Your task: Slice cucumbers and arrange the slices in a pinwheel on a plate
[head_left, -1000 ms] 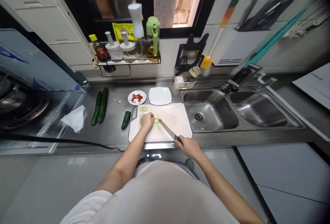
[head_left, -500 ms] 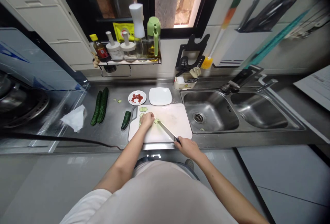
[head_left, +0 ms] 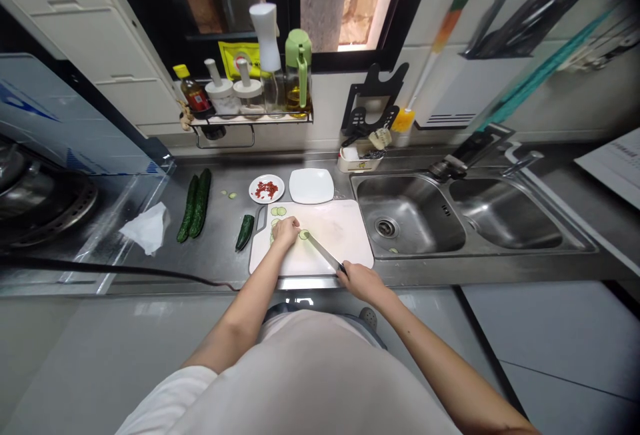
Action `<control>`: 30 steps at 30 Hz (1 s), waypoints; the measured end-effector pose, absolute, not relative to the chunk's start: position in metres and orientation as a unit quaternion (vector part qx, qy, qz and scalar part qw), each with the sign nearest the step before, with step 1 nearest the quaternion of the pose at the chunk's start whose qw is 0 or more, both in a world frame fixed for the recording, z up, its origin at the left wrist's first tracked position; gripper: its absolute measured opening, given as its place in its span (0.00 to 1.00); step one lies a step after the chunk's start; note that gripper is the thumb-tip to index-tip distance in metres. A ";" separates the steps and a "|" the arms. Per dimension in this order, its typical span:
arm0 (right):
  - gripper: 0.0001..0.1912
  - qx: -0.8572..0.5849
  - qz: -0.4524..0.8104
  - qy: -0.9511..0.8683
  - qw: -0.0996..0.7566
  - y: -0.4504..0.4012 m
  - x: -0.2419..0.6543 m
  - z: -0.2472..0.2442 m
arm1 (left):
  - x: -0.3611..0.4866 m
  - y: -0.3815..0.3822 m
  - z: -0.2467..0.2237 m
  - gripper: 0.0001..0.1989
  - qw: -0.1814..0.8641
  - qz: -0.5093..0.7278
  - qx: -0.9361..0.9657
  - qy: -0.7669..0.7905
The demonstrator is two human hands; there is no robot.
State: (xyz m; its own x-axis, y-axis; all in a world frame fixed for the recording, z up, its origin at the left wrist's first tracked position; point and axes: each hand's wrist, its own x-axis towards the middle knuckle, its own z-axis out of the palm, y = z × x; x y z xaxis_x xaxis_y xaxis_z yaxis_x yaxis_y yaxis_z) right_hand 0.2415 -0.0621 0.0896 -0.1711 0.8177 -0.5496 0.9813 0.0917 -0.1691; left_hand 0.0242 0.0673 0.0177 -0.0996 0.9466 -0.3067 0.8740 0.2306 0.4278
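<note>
My right hand (head_left: 363,281) is wrapped round the black handle of a kitchen knife (head_left: 324,251). The blade points up and left across the white cutting board (head_left: 345,228), its tip on a round cucumber slice (head_left: 304,234). Just left of that slice, my left hand (head_left: 286,231) is over the board with fingers bent and drawn together; what they hold, if anything, is hidden. Several more thin cucumber slices (head_left: 281,211) lie at the board's upper left, some partly covered by this hand. A short cut piece of cucumber (head_left: 245,232) rests on the counter beside the board.
Two whole cucumbers (head_left: 200,205) lie on the steel counter at left, near a crumpled white cloth (head_left: 146,228). Behind the board are a small plate (head_left: 254,197) with chopped red pieces and a white square plate (head_left: 311,185). A double sink (head_left: 410,211) is at right.
Both hands and the knife keep nearly the same place on the board. The view shifts very slightly.
</note>
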 end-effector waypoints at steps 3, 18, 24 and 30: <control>0.19 0.620 -0.258 0.724 0.159 -0.059 0.242 0.090 | 0.025 0.068 0.017 0.07 0.261 0.069 0.617 0.739; 0.18 0.617 -0.258 0.726 0.163 -0.049 0.236 0.093 | 0.024 0.068 0.019 0.08 0.262 0.069 0.616 0.740; 0.19 0.614 -0.252 0.729 0.166 -0.047 0.235 0.092 | 0.024 0.068 0.019 0.07 0.261 0.069 0.612 0.744; 0.19 0.606 -0.246 0.735 0.179 -0.044 0.234 0.095 | 0.024 0.067 0.019 0.07 0.259 0.066 0.612 0.744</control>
